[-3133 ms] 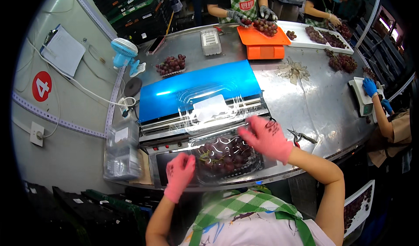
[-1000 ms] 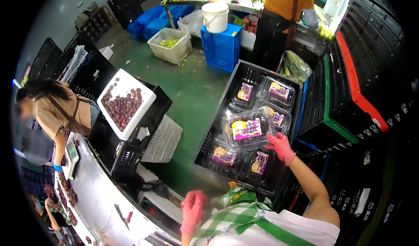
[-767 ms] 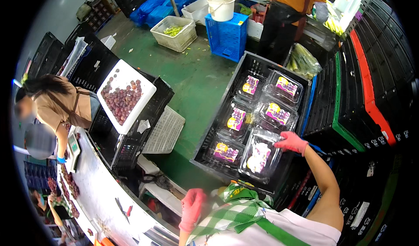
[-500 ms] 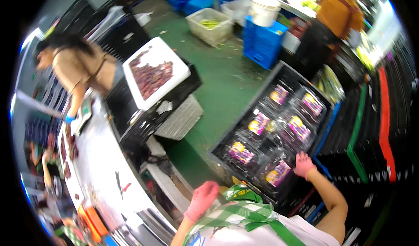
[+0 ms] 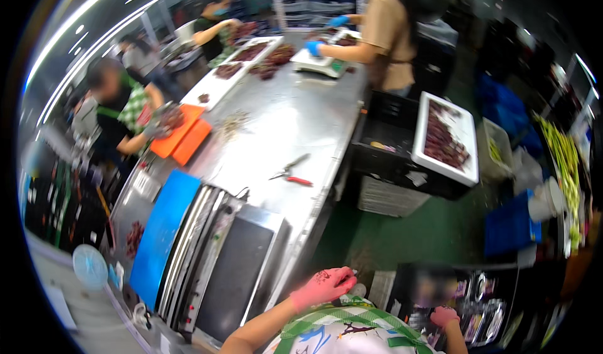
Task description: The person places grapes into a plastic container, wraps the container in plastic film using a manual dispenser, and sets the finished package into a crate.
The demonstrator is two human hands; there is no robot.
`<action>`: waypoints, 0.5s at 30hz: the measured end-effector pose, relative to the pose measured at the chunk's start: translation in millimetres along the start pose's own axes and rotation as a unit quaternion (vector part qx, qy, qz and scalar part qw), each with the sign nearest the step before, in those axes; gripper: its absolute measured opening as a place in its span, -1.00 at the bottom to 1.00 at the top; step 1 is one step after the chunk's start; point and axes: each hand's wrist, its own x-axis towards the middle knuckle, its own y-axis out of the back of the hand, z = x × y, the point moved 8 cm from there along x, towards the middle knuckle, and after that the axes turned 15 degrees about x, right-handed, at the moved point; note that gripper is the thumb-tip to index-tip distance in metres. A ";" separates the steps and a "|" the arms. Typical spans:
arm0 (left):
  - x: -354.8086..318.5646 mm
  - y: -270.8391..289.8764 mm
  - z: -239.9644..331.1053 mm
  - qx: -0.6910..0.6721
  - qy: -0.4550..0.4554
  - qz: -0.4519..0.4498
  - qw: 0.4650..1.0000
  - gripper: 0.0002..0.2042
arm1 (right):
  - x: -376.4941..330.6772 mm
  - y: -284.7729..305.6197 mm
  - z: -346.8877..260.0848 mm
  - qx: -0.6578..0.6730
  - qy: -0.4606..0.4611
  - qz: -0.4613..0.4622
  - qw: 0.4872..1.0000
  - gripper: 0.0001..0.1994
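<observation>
My left hand (image 5: 323,287), in a pink glove, hovers by the near edge of the steel table (image 5: 295,121) beside the film-wrapping machine (image 5: 220,260); its fingers are loosely curled and it holds nothing. My right hand (image 5: 443,316), also pink-gloved, hangs low at the lower right, next to a black crate (image 5: 477,304) of clear packed fruit boxes. Whether it touches the crate is unclear through the blur. A blue lid (image 5: 162,234) lies along the machine's left side.
Red-handled scissors (image 5: 290,173) lie mid-table. Orange trays (image 5: 182,134) and grapes sit further along, where several people work. A white tray of dark grapes (image 5: 445,137) rests on black crates to the right. Blue bins (image 5: 509,225) stand on the green floor.
The view has swung from the crate of packed boxes back toward the steel table and wrapping machine. My right hand has left the box it set down; my left hand stays near my chest.
</observation>
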 end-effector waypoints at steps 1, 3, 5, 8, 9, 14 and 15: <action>-7.9 8.4 -14.0 -0.015 0.010 0.019 1.000 -0.78 | 14.6 11.8 -26.1 -0.037 0.125 0.064 0.989 -0.66; -29.4 30.6 -34.6 -0.048 0.033 0.052 0.997 -0.77 | 47.4 24.3 -59.9 0.001 0.281 0.073 0.957 -0.72; -48.9 52.7 -47.3 -0.063 0.047 0.094 0.992 -0.76 | 54.1 42.8 -114.8 -0.004 0.391 0.049 0.919 -0.77; -76.5 73.2 -69.7 -0.119 0.062 0.126 0.983 -0.76 | -23.3 69.1 -259.2 -0.273 0.588 0.183 0.739 -0.86; -87.5 83.8 -69.2 -0.163 0.100 0.098 0.977 -0.77 | -14.9 71.2 -276.9 -0.284 0.594 0.167 0.734 -0.85; -125.3 124.3 -101.6 -0.146 0.089 0.271 0.947 -0.78 | 61.3 64.3 -356.5 -0.601 0.582 0.408 0.366 -0.82; -135.7 133.1 -105.2 -0.130 0.097 0.324 0.932 -0.77 | 68.1 68.4 -379.5 -0.631 0.555 0.474 0.263 -0.82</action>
